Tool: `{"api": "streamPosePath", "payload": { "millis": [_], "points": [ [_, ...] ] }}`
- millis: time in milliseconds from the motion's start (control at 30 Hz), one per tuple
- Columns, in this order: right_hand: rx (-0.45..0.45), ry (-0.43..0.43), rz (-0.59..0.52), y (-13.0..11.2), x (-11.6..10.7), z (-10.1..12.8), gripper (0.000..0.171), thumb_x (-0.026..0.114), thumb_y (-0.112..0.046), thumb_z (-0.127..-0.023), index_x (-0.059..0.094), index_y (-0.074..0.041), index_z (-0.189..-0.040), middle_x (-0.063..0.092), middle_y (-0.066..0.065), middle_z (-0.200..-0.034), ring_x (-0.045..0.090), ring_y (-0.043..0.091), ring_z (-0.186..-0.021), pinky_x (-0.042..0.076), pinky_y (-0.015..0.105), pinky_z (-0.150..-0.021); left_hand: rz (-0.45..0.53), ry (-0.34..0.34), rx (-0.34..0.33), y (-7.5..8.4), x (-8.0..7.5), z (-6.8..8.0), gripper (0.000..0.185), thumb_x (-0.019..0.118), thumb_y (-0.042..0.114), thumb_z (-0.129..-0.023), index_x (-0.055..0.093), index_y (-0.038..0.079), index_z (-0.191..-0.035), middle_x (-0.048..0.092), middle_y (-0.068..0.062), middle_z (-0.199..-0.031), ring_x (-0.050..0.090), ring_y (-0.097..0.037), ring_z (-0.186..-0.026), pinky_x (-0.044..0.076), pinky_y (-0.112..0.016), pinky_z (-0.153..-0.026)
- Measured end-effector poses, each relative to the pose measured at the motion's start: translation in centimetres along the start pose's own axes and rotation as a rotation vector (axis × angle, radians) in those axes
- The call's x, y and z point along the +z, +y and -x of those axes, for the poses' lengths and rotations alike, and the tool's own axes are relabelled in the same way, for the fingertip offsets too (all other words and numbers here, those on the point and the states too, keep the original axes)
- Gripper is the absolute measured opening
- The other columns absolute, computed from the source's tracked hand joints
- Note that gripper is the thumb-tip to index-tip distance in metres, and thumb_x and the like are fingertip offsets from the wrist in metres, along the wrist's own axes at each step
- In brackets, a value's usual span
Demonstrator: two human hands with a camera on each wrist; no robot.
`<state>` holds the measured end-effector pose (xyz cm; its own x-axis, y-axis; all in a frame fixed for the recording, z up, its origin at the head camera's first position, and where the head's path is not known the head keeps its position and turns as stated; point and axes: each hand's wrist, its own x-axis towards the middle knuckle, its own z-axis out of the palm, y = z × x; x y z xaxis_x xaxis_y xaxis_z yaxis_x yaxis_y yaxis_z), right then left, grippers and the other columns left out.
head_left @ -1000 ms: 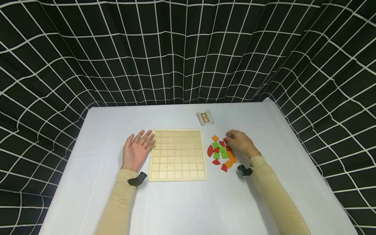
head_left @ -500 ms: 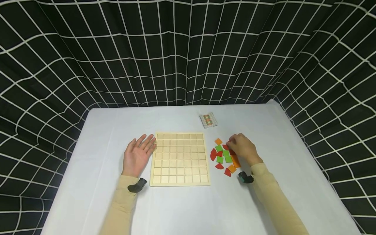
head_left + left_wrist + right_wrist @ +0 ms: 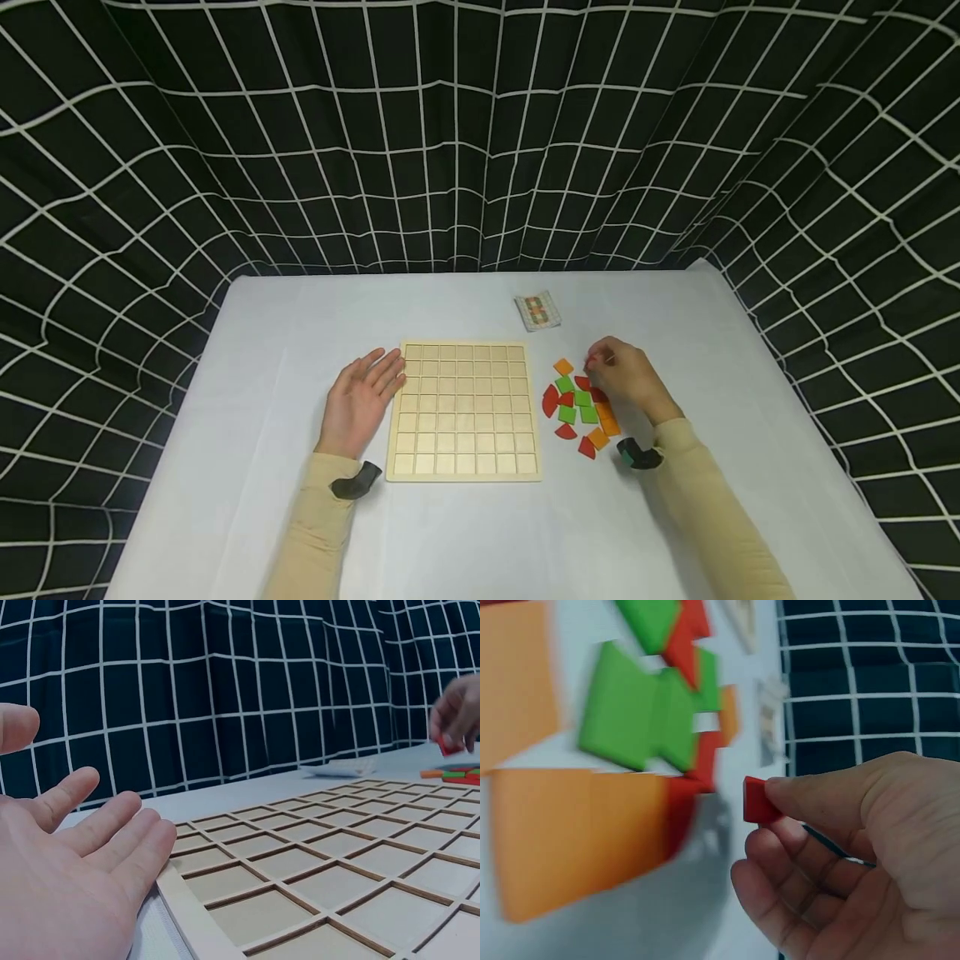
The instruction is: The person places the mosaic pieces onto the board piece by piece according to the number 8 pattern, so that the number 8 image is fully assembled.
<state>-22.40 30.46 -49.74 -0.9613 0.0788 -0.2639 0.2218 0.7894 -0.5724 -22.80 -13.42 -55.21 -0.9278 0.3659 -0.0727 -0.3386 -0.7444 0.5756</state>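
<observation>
Above the heap of coloured tiles on the worktop, the right hand pinches a small red tile between thumb and fingertips, lifted clear of the pile. The grip is narrow, taking the tile by one end while the rest juts out past the fingertips towards the pile. Carrying it well likely means keeping it level and the pinch light. Beside the wooden grid board, the left hand lies flat with fingers straight, touching the board's left edge and steadying it.
</observation>
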Motion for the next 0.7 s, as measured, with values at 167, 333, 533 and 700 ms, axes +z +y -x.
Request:
{"api": "streamPosePath", "payload": {
  "millis": [167, 333, 533, 700],
  "points": [
    [-0.059, 0.030, -0.057, -2.2, -1.4, -0.4, 0.032, 0.056, -0.021, -0.105, 0.060, -0.004, -0.131, 0.068, 0.018, -0.119, 0.061, 0.031, -0.104, 0.058, 0.048, -0.098, -0.024, 0.008, 0.007, -0.2, -0.2, 0.0, 0.060, 0.025, 0.033, -0.113, 0.007, 0.000, -0.159, 0.014, -0.022, -0.168, 0.018, -0.034, -0.158, 0.017, -0.043, -0.134],
    [-0.159, 0.039, -0.090, -4.9, -2.5, -1.2, 0.035, 0.058, -0.022, -0.104, 0.062, -0.002, -0.132, 0.070, 0.020, -0.117, 0.064, 0.032, -0.099, 0.058, 0.034, -0.086, -0.023, 0.021, 0.001, -0.2, -0.4, -0.1, 0.058, 0.029, 0.034, -0.112, 0.014, 0.001, -0.158, 0.015, -0.022, -0.168, 0.020, -0.033, -0.157, 0.020, -0.042, -0.133],
    [-0.251, 0.054, -0.095, -8.3, -3.1, -2.5, 0.030, 0.059, -0.020, -0.103, 0.066, -0.004, -0.128, 0.070, 0.017, -0.112, 0.061, 0.029, -0.094, 0.055, 0.027, -0.078, -0.037, 0.023, 0.000, -0.2, -0.4, -0.2, 0.058, 0.028, 0.034, -0.113, 0.013, 0.000, -0.158, 0.017, -0.022, -0.168, 0.021, -0.033, -0.157, 0.022, -0.042, -0.133],
    [-0.263, 0.037, -0.118, -10.8, -3.2, -3.3, 0.027, 0.061, -0.020, -0.102, 0.068, -0.005, -0.124, 0.070, 0.016, -0.113, 0.061, 0.028, -0.098, 0.055, 0.028, -0.080, -0.035, 0.034, 0.003, -0.2, -0.4, -0.2, 0.057, 0.029, 0.034, -0.112, 0.017, 0.001, -0.157, 0.018, -0.022, -0.167, 0.022, -0.033, -0.156, 0.023, -0.042, -0.132]
  ]
}}
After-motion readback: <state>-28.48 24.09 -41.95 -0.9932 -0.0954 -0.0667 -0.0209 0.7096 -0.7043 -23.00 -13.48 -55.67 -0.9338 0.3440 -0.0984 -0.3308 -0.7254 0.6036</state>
